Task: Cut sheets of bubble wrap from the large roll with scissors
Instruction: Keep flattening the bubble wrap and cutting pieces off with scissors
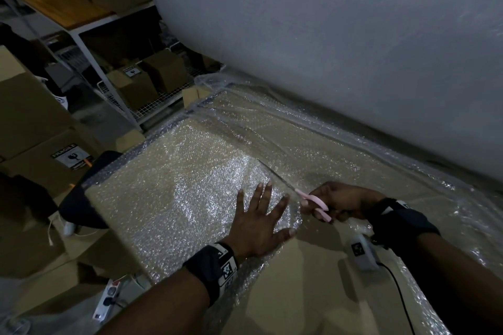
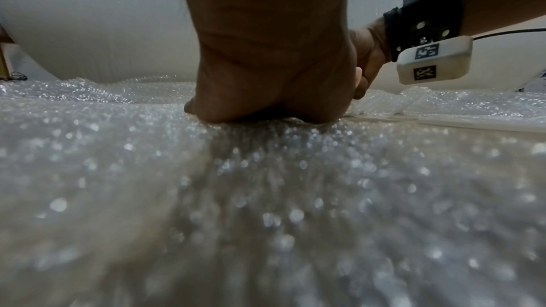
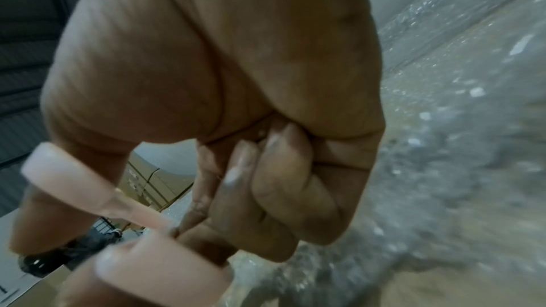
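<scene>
A huge white roll of bubble wrap (image 1: pixel 326 35) stands at the back, and its loose sheet (image 1: pixel 190 171) lies spread over a cardboard surface. My left hand (image 1: pixel 258 220) presses flat on the sheet with fingers spread; the left wrist view shows the palm (image 2: pixel 266 78) pushed into the bubbles. My right hand (image 1: pixel 345 201) grips pink-handled scissors (image 1: pixel 315 205) just right of the left fingers. Their thin blades (image 1: pixel 275 174) run forward along a cut line in the sheet. In the right wrist view, curled fingers (image 3: pixel 280 183) hold the pink handles (image 3: pixel 88 195).
The cardboard surface (image 1: pixel 285 294) shows bare near me. Stacked brown boxes (image 1: pixel 35 122), one with a fragile label, stand at the left. A metal shelf rack (image 1: pixel 122 84) with more boxes stands behind them. A power strip (image 1: pixel 109 299) lies on the floor at lower left.
</scene>
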`<state>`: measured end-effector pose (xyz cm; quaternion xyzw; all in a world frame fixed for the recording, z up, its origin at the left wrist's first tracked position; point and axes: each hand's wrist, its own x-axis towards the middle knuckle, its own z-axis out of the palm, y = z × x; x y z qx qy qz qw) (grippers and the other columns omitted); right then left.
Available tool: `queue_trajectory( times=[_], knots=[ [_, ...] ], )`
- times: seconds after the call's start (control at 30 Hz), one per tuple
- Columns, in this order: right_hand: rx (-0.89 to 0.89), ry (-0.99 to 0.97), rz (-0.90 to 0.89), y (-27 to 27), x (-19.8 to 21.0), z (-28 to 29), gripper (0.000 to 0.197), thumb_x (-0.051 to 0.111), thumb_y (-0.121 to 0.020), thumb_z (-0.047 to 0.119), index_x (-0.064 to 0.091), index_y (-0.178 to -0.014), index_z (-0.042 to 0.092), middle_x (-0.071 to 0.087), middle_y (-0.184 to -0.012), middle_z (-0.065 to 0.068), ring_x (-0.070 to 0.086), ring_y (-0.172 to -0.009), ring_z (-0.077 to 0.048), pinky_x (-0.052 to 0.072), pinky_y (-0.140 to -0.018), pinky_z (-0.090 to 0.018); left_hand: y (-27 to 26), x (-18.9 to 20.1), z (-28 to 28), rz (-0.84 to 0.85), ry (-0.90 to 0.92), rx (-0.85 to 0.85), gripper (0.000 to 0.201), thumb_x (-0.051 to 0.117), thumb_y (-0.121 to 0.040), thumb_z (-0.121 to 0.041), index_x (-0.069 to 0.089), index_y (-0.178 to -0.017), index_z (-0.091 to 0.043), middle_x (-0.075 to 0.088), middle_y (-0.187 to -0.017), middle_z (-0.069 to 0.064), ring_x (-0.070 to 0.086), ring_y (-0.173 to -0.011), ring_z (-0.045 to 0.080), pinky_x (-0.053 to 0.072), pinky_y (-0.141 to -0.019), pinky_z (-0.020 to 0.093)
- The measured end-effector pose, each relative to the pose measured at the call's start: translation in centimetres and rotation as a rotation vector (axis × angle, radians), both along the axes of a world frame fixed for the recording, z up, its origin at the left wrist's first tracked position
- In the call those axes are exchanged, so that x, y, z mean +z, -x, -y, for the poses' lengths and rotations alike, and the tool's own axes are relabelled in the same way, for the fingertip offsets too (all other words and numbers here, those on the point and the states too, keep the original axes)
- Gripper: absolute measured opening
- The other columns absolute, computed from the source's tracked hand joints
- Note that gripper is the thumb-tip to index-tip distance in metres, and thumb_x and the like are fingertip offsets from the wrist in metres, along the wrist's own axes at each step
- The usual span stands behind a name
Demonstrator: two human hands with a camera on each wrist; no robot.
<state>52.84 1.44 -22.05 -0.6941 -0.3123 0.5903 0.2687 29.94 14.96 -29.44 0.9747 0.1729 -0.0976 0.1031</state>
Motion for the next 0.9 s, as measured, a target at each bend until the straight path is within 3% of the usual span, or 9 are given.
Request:
queue_trajectory(
  times=[0.13,0.27,0.4,0.47,0.57,0.63,0.77,0.9],
  knots=[
    [0.01,-0.025,-0.041,0.0,0.7,-1.2,0.094,0.086,-0.06,0.073,0.07,-0.104,-0.009,0.055,-0.083,-0.025,0.034,-0.042,-0.01,0.02,-0.038,-0.015,0.0,0.1,0.0,-0.004,0.001,0.0,0.086,0.008,-0.095,-0.088,-0.01,-0.165,-0.042,-0.024,-0.172,0.011,-0.027,-0.158,0.032,-0.02,-0.117,0.07],
    [0.007,-0.001,0.026,0.0,1.3,-2.6,0.104,0.078,-0.055,0.088,0.071,-0.098,-0.006,0.058,-0.076,-0.02,0.034,-0.043,-0.011,0.022,-0.039,-0.017,0.0,0.0,0.1,0.006,-0.001,0.003,0.086,0.009,-0.095,-0.088,-0.011,-0.165,-0.042,-0.024,-0.172,0.011,-0.027,-0.158,0.032,-0.019,-0.118,0.07],
    [-0.001,-0.003,0.05,-0.1,1.4,-3.4,0.077,0.079,-0.071,0.072,0.073,-0.089,-0.003,0.06,-0.064,-0.012,0.036,-0.04,-0.012,0.023,-0.043,-0.019,-0.1,-0.3,0.0,0.004,0.01,0.003,0.087,0.01,-0.095,-0.088,-0.013,-0.165,-0.041,-0.025,-0.172,0.011,-0.031,-0.157,0.031,-0.019,-0.117,0.071],
    [-0.034,-0.01,0.032,-0.1,1.2,-3.5,0.077,0.081,-0.073,0.063,0.071,-0.096,-0.01,0.059,-0.062,-0.01,0.037,-0.039,-0.012,0.023,-0.041,-0.018,-0.1,-0.2,-0.1,0.003,0.01,0.002,0.087,0.01,-0.095,-0.088,-0.012,-0.165,-0.041,-0.024,-0.172,0.011,-0.031,-0.157,0.031,-0.02,-0.117,0.071],
    [-0.036,-0.025,0.045,0.1,1.0,-3.6,0.058,0.08,-0.081,0.057,0.072,-0.076,0.0,0.056,-0.06,-0.012,0.037,-0.04,-0.015,0.023,-0.043,-0.02,-0.1,-0.1,-0.1,0.009,0.017,0.0,0.086,0.01,-0.095,-0.088,-0.01,-0.165,-0.042,-0.024,-0.172,0.011,-0.03,-0.157,0.031,-0.021,-0.117,0.07],
    [-0.025,-0.031,0.033,0.0,1.3,-3.7,0.054,0.082,-0.077,0.06,0.07,-0.068,0.008,0.055,-0.06,-0.013,0.035,-0.04,-0.014,0.021,-0.045,-0.021,-0.1,-0.2,-0.1,0.009,0.011,0.003,0.086,0.01,-0.095,-0.088,-0.01,-0.165,-0.043,-0.024,-0.172,0.011,-0.03,-0.157,0.032,-0.02,-0.117,0.07],
    [0.022,-0.035,0.009,-0.1,1.5,-4.1,0.07,0.087,-0.047,0.077,0.07,-0.062,0.01,0.055,-0.06,-0.013,0.033,-0.038,-0.013,0.021,-0.042,-0.018,0.0,-0.2,0.0,0.017,0.004,0.002,0.086,0.011,-0.095,-0.088,-0.011,-0.165,-0.043,-0.024,-0.172,0.012,-0.029,-0.157,0.033,-0.018,-0.118,0.071],
    [0.027,-0.02,-0.003,-0.4,1.1,-4.8,0.071,0.088,-0.053,0.074,0.074,-0.072,0.008,0.058,-0.07,-0.018,0.036,-0.041,-0.014,0.022,-0.042,-0.018,-0.1,-0.1,0.0,0.014,0.014,0.008,0.085,0.012,-0.096,-0.088,-0.012,-0.165,-0.044,-0.024,-0.172,0.011,-0.027,-0.158,0.033,-0.018,-0.117,0.071]
  ],
)
